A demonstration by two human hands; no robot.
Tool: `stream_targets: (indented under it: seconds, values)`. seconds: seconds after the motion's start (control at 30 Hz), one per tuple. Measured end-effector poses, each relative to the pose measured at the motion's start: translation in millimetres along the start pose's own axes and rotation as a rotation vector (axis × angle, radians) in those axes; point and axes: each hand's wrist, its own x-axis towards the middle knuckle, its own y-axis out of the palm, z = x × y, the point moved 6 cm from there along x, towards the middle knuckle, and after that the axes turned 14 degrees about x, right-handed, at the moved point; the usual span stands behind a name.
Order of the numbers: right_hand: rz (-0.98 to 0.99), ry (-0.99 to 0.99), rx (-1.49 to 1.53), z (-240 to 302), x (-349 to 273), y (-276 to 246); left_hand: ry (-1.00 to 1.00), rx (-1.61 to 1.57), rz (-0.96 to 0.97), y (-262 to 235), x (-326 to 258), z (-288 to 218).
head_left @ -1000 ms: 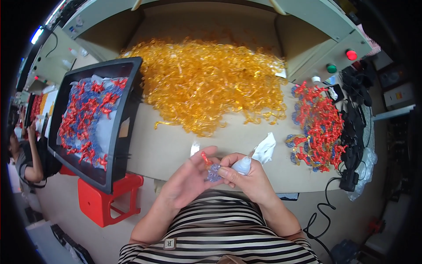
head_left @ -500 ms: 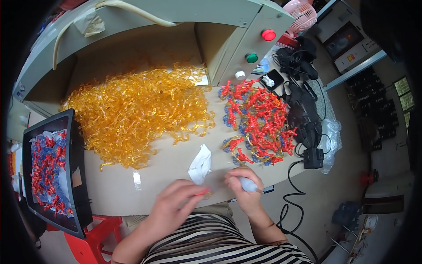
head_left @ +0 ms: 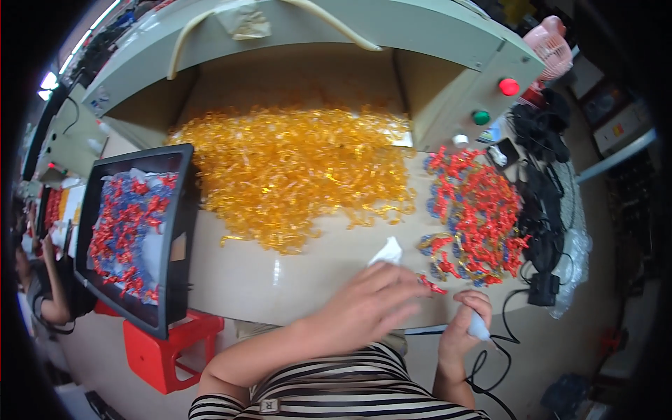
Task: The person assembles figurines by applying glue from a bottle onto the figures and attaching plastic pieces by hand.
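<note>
Landmark: the amber pile (head_left: 297, 171), a big heap of translucent yellow-orange plastic pieces spread over the beige bench (head_left: 280, 280), under the grey hood (head_left: 315, 42).

- Left of the amber pile: black tray (head_left: 133, 234) hanging past the bench edge, holding a layer of red-and-blue assembled parts. Red stool (head_left: 168, 346) below it.
- Right of the amber pile: loose heap of red-and-blue parts (head_left: 476, 217), with black cables and power bricks (head_left: 542, 182) beyond it.
- Just below the pile, near the bench's front edge: small white scrap (head_left: 387, 250).
- Left hand (head_left: 371, 304): palm down, fingers stretched flat toward a single red piece (head_left: 430, 285) lying just off the fingertips, near the right heap. Holds nothing that I can see.
- Right hand (head_left: 467, 318): closed around a small white tool (head_left: 478, 326), at the bench's front edge.

Progress, my read: tray is partly filled, but the amber pile and right heap are both large, so most of the work looks left.
</note>
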Motion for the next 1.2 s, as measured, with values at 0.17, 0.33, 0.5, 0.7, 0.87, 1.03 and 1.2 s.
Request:
stream_targets:
  seconds: [0.17, 0.33, 0.5, 0.7, 0.87, 1.03, 1.2]
  values:
    - [0.237, 0.237, 0.384, 7.8, -16.7, 47.7, 0.154, -1.188, 0.443, -47.4, -36.5, -70.9]
    - [0.583, 0.361, 0.467, 10.7, -23.6, 111.5, 0.44, -1.298, -0.015, -89.4, -36.1, -94.9]
    - [0.689, 0.391, 0.506, 13.3, -30.9, 144.4, 0.327, -1.138, 0.234, -90.7, -57.3, -96.6]
    - [0.71, 0.434, 0.479, 3.2, -35.2, 157.1, 0.309, -0.91, 0.342, -107.4, -60.0, -102.5]
    - [0.697, 0.452, 0.46, -9.2, -34.1, 154.1, 0.48, -0.715, -0.377, -128.8, -86.7, -67.4]
    - [0.65, 0.54, 0.476, -6.3, -35.0, 156.9, 0.482, -0.382, -0.896, -187.4, -124.6, -97.1]
    - [0.619, 0.569, 0.494, -10.7, -33.8, 152.6, 0.374, -0.339, -0.749, -198.3, -111.6, -114.8]
